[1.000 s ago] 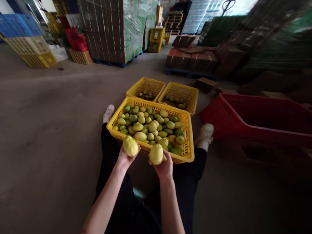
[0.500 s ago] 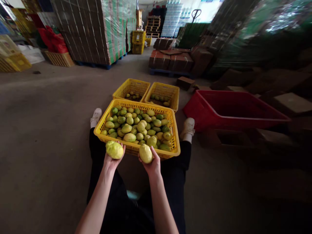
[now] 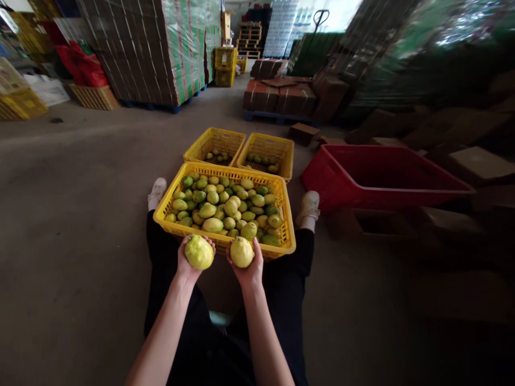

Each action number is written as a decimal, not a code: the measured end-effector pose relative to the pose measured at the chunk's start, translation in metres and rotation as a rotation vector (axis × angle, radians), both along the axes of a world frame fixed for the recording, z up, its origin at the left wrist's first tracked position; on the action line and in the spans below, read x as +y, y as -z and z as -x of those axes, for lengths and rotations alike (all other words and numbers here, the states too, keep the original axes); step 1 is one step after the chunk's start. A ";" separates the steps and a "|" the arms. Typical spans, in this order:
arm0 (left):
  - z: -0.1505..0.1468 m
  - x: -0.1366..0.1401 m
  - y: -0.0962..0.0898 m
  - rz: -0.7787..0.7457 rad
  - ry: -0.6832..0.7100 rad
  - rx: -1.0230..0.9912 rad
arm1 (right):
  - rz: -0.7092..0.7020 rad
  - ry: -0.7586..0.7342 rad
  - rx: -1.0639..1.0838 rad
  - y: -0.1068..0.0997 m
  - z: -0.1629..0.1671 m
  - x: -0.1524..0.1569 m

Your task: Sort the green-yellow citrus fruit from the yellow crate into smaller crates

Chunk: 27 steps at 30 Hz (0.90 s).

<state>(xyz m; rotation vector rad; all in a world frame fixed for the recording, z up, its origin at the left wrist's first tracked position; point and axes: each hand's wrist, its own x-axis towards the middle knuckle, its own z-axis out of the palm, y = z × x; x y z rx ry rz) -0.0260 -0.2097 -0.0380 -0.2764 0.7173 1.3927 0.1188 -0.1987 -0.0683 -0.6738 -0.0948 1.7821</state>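
My left hand [image 3: 188,266] holds a bumpy yellow-green lemon [image 3: 199,252], its fingers curled round the fruit from below and the sides. In my right hand [image 3: 250,272] sits a paler yellow lemon [image 3: 242,252], gripped between thumb and fingers with one end facing me. Both fruits are held side by side, just in front of the near rim of a yellow plastic crate [image 3: 225,170]. Many green and yellow lemons [image 3: 212,198] lie loose in that crate, which stands between my outstretched legs.
Behind the full crate are two more yellow crates, the left [image 3: 196,147] and the right [image 3: 286,155], each with several lemons at the bottom. A large red tub [image 3: 341,185] stands to the right, among cardboard boxes [image 3: 303,132]. Wrapped stacks [image 3: 177,53] on pallets rise farther back.
My left hand has moved right, closer to my right hand, and its lemon has been turned. The lemon in my right hand has also turned, its end now facing me more.
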 end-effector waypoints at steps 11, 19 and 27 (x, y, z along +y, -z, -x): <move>-0.012 0.003 0.004 -0.030 0.053 0.066 | 0.039 -0.008 -0.047 0.001 0.012 0.001; -0.020 0.005 -0.014 -0.086 0.075 0.086 | 0.055 0.025 -0.090 -0.008 0.002 0.004; -0.021 -0.009 -0.011 -0.211 0.095 0.208 | -0.013 -0.003 -0.075 -0.020 0.004 -0.013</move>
